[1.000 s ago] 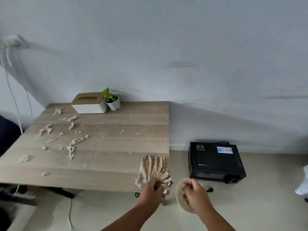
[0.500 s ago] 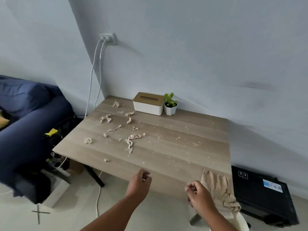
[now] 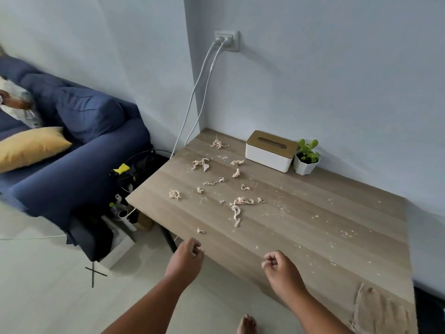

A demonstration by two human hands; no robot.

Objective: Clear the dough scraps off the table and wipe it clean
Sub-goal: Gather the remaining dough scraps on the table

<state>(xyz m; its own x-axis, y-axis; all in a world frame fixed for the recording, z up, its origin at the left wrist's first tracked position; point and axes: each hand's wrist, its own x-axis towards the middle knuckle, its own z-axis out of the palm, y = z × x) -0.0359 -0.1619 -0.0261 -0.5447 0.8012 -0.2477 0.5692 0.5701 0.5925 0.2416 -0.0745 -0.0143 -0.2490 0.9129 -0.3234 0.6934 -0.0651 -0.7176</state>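
Several pale dough scraps [image 3: 237,204] lie scattered over the far left half of the wooden table [image 3: 313,227], with fine crumbs spread toward the right. A beige cloth [image 3: 378,309] hangs over the table's near right corner. My left hand [image 3: 186,259] hovers at the near edge with its fingers curled and nothing in them. My right hand [image 3: 280,270] is over the near part of the table, also curled into a loose fist and holding nothing. Both hands are short of the scraps.
A white tissue box with a wooden lid [image 3: 271,150] and a small potted plant [image 3: 305,157] stand at the back by the wall. A blue sofa [image 3: 72,145] with a yellow cushion is at left. Cables [image 3: 197,97] run from the wall socket.
My view has swung left and closer to the table. My right hand no longer holds the plate, my left hand has let go of the cloth, and both hands have moved toward the table's near edge.
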